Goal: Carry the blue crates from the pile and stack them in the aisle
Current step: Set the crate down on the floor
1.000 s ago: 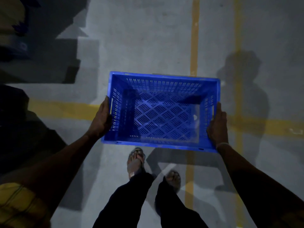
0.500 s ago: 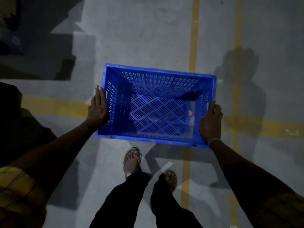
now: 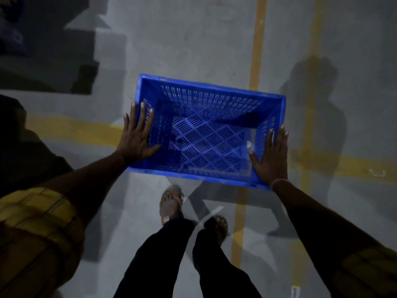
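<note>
While both hands' fingers lie straight, left hand (image 3: 137,136) and right hand (image 3: 271,157) flank the blue crate (image 3: 206,134).

**Blue crate – open side up, held over the floor**

You've got one blue crate (image 3: 206,134) in view – rectangular plastic, open top facing you, nothing inside. Walls are perforated with rows of short vertical slots; the base is a diamond lattice of slotted panels. It sits slightly skewed in the frame: the far-left corner is higher in the picture and the long axis slopes down to the right. Solid rim runs all the way round, with small notches on the far and near edges. It's in front of your feet, over grey floor, with the near-right part over a crossing of yellow lines. Lighting is dim, so finer detail is unclear.
</note>
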The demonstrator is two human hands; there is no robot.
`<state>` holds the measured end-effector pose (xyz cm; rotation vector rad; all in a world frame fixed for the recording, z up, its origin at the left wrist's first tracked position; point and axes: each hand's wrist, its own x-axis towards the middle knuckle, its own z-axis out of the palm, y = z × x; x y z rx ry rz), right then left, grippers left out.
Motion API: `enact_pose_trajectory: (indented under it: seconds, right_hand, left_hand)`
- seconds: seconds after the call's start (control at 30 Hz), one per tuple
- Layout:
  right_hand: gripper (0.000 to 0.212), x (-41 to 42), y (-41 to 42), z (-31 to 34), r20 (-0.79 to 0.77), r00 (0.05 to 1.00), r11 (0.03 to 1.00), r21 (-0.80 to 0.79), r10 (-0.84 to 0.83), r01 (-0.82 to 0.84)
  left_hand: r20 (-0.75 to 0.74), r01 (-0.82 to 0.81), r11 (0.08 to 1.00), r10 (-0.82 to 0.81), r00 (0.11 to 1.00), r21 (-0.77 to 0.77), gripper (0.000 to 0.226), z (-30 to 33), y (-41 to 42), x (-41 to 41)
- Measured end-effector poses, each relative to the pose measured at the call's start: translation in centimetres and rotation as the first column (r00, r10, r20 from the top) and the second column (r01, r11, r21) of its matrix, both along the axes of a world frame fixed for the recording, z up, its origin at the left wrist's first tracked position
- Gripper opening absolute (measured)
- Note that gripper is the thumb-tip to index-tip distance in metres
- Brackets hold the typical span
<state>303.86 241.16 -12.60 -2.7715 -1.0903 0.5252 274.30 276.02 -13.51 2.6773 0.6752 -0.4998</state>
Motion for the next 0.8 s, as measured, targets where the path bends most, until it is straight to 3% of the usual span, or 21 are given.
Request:
enact_pose_trajectory:
  seconds: [0.13,0.23,0.37,0.5,0.6,0.73,0.8]
  right_hand:
    - [0.103,2.1,1.5,4.1,-0.287,0.95,0.967,-0.252,-0.121,0.047]
    - [0.11,1.3,3.7,11.9,-0.372,0.921,0.954,-0.3,-0.117,0.0]
    - [0.109,-2.8,6.7,25.9,-0.416,0.909,0.984,-0.172,-0.028,-0.048]
    - [0.103,-6.1,9.3,36.4,-0.445,0.891,0.991,-0.051,0.092,-0.128]
    - [0.1,-8.0,10.9,39.8,-0.456,0.866,0.977,0.035,0.203,-0.211]
    - [0.098,-9.3,11.8,40.9,-0.467,0.815,0.936,0.092,0.343,-0.34]
    - [0.1,-9.8,12.6,41.4,-0.442,0.794,0.903,0.106,0.417,-0.415]
  left_hand:
    - [-0.205,-0.113,0.972,0.07,0.976,-0.207,0.122,5.7,0.6,0.8]
    - [-0.149,-0.225,0.904,0.182,0.972,-0.364,0.123,14.5,-1.2,1.5]
    - [-0.046,-0.271,0.805,0.292,0.955,-0.527,0.135,27.7,-4.9,-0.4]
    - [0.08,-0.288,0.752,0.411,0.908,-0.593,0.117,36.7,-8.7,-3.8]
    - [0.162,-0.305,0.75,0.478,0.863,-0.588,0.113,39.6,-10.5,-6.7]
    - [0.233,-0.398,0.713,0.611,0.756,-0.578,0.125,42.7,-13.3,-9.3]
    - [0.258,-0.478,0.696,0.674,0.692,-0.536,0.116,43.5,-14.9,-10.4]
